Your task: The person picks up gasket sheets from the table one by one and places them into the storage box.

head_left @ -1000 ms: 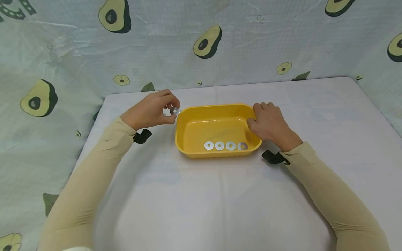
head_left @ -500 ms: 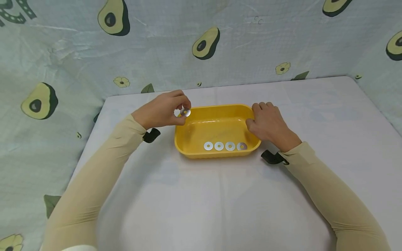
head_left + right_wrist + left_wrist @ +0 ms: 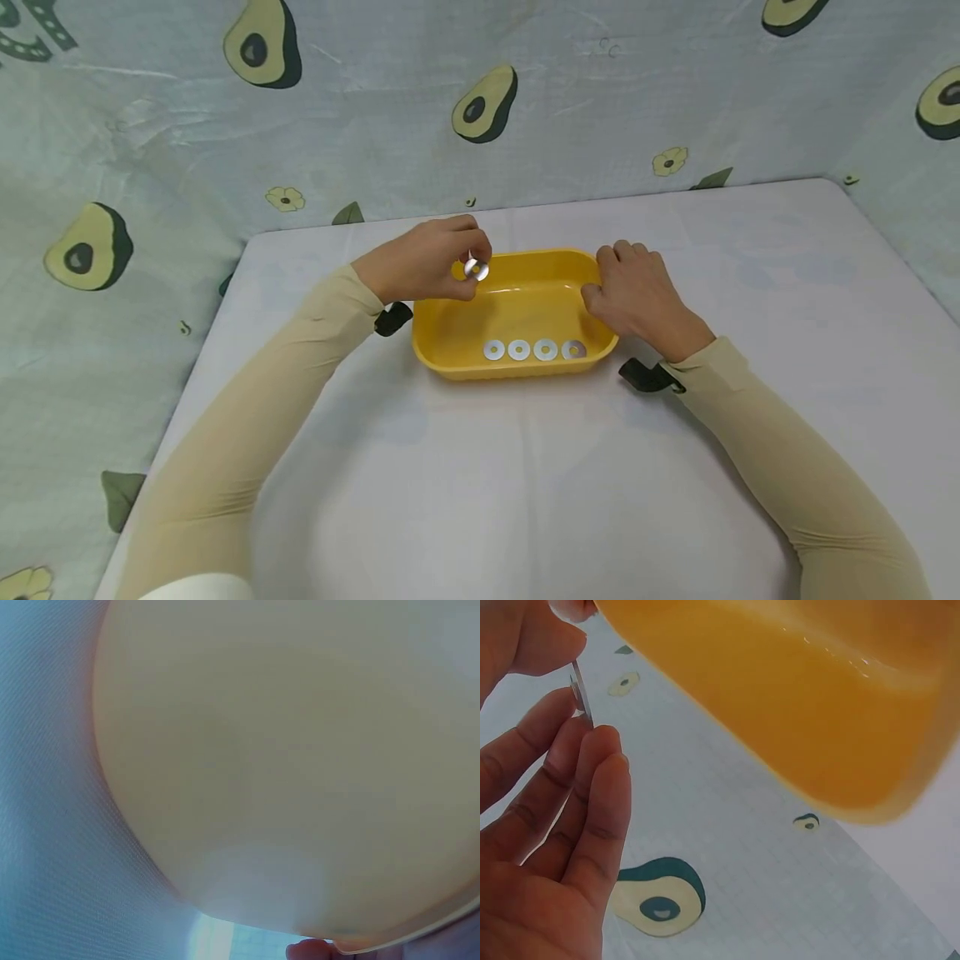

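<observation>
My left hand (image 3: pixel 431 257) pinches a flat metal washer (image 3: pixel 476 269) between thumb and fingers, over the left end of a yellow plastic tray (image 3: pixel 517 372). The left wrist view catches that washer (image 3: pixel 581 691) almost edge-on, with the tray (image 3: pixel 780 712) close beside the fingers. My right hand (image 3: pixel 637 292) grips the tray's right end, thumb inside the rim and fingers over the far side. Along the near side of the tray floor lies a row of several washers (image 3: pixel 519 350), evenly spaced. The tray's side wall (image 3: pixel 285 772) fills most of the right wrist view, and only fingertips show there.
A white-covered table (image 3: pixel 525 483) carries the tray. Behind it and along the left rises a pale sheet (image 3: pixel 375 108) printed with avocados and flowers. A black wrist mount (image 3: pixel 393 318) sits under the left wrist, another mount (image 3: pixel 648 375) under the right.
My left hand has carried its washer rightward, from beside the tray's left end to over its interior. The right hand keeps its grip, and the row of washers stays as it was.
</observation>
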Action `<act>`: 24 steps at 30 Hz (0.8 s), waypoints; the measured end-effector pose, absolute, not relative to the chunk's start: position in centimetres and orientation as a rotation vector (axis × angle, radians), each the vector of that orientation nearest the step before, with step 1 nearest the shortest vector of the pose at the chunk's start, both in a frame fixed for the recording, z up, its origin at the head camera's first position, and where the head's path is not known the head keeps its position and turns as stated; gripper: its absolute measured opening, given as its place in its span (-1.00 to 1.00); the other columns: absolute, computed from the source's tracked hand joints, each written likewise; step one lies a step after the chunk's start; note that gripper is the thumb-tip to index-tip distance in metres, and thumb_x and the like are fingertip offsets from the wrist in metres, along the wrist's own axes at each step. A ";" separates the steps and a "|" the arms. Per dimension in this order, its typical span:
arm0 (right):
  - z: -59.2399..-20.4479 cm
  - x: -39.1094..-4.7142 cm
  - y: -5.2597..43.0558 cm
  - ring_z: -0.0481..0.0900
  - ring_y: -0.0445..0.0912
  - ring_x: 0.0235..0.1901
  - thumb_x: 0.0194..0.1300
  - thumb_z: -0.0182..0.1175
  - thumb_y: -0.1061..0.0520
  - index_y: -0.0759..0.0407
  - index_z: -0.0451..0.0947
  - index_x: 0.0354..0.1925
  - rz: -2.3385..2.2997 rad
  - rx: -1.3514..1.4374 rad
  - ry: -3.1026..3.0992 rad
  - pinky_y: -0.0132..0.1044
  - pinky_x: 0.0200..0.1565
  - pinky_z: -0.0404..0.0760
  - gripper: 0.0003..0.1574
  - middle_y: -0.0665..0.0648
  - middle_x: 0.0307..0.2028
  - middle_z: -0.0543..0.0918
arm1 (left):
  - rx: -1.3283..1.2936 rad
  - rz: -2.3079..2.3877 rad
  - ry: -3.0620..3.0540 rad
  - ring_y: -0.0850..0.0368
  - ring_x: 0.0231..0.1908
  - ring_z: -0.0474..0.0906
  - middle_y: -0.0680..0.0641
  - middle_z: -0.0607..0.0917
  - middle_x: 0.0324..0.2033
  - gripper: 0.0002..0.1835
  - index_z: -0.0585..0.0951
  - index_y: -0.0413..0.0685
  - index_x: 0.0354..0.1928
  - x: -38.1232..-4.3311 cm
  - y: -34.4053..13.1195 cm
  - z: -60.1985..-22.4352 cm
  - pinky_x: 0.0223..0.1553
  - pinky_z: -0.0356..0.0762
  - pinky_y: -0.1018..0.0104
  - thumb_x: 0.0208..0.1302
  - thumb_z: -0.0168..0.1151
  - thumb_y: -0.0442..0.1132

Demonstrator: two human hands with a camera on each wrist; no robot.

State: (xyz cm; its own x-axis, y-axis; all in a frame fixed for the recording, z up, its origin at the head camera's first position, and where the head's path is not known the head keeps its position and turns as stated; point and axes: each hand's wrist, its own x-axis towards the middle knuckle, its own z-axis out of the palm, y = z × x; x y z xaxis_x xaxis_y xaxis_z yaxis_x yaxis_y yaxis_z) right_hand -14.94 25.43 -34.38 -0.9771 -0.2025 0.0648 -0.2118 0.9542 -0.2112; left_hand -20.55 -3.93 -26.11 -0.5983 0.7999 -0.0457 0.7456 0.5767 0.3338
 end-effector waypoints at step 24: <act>-34.2 -15.0 25.4 0.38 0.20 -0.25 0.33 -0.16 0.05 0.41 0.44 -0.10 0.395 0.283 -3.121 0.01 -0.16 0.38 -0.54 0.30 -0.26 0.46 | 1.347 0.539 2.399 0.01 -0.09 0.57 -0.09 0.67 -0.05 -0.68 0.69 -0.13 0.01 -21.5 0.8 -29.0 0.04 0.59 0.25 0.20 0.40 -0.27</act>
